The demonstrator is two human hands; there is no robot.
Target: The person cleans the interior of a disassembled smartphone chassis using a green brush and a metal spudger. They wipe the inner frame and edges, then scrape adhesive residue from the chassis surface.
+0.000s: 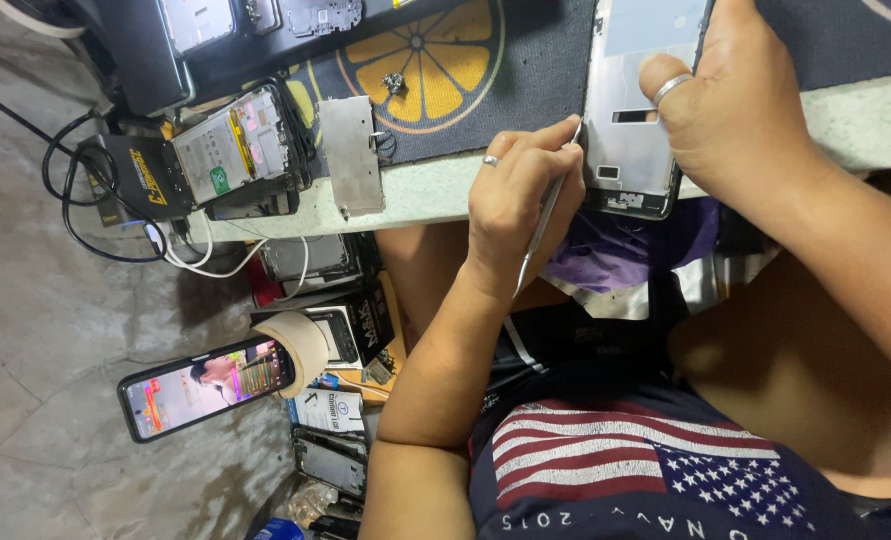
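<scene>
Phone frame (633, 120), one silvery open shell, lies at the bench edge under the right hand (735, 110) whose fingers press it flat, while the left hand (520, 200) pinches one thin metal tool (545, 225) against its side, two ringed fingers visible.

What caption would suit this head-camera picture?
One hand steadies an opened silver phone frame while the other hand works thin metal tweezers at its edge.
</scene>
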